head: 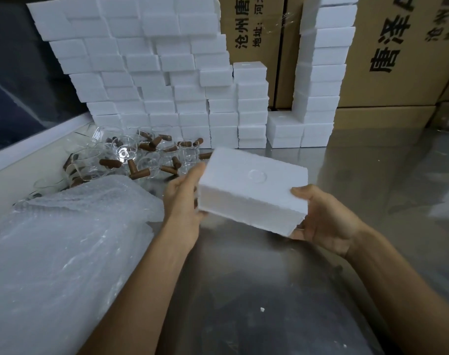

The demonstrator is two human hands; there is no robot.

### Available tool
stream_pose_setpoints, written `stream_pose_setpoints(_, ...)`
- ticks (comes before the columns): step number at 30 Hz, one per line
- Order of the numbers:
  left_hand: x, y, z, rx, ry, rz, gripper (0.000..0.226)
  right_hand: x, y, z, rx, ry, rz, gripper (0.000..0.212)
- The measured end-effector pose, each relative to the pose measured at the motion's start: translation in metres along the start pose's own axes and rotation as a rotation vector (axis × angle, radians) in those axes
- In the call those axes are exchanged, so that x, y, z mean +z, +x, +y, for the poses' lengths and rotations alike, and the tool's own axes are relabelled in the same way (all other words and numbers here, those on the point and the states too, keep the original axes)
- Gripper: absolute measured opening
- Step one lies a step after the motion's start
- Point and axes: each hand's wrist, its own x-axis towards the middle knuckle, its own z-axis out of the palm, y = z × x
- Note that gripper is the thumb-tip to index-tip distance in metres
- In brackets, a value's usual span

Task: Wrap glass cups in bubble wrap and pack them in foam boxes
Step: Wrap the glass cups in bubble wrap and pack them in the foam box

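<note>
Now the person is holding one closed foam box point(254, 188) above the steel desk point(282, 290) — left hand point(185, 201) and right hand point(323, 221) each clamped on an end. It is looking light, stiff, crumbly — better gripped at the ends. Glass cups point(131, 155) and bubble wrap point(64, 239) are lying left; stacked foam boxes point(146, 73) and cartons point(410, 47) are standing behind.

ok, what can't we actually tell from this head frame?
Head view only:
- Foam box, held by left hand and right hand: closed, so its contents are hidden.
- Fingers under the box: hidden by the box.
- Glass cups: clear and piled together, count unclear.
- Bubble wrap: cut off by the left edge.
- Cardboard cartons: print cut off by the top and right edges.
</note>
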Motion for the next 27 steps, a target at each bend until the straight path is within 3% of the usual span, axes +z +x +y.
stream_pose_setpoints(2,0.014,-0.006,-0.007,-0.06,-0.083,0.014,0.09,0.001,0.001,-0.002,-0.047,0.118,0.051,0.052)
stream_pose_setpoints(6,0.058,-0.018,-0.033,-0.2,-0.064,-0.19,0.113,0.014,0.004,0.002,-0.095,0.262,0.152,0.053)
stream_pose_setpoints(9,0.076,-0.003,-0.042,-0.084,0.113,-0.163,0.081,0.02,0.009,0.003,-0.096,0.367,0.231,0.044)
stream_pose_setpoints(13,0.05,0.031,-0.053,0.264,0.692,-0.053,0.035,0.004,0.023,-0.009,-0.143,0.604,0.343,0.051)
stream_pose_setpoints(16,0.024,0.055,-0.054,0.309,0.678,0.02,0.006,-0.007,0.044,-0.026,-0.195,0.698,0.373,0.056)
stream_pose_setpoints(19,0.024,0.071,-0.051,0.291,0.607,0.043,0.008,-0.012,0.072,-0.043,-0.225,0.736,0.394,0.058)
stream_pose_setpoints(24,0.03,0.075,-0.057,0.361,0.642,0.015,0.012,-0.024,0.115,-0.06,-0.257,0.692,0.425,0.037)
stream_pose_setpoints(27,0.029,0.077,-0.057,0.373,0.623,0.0,0.015,-0.029,0.132,-0.065,-0.264,0.645,0.452,0.037)
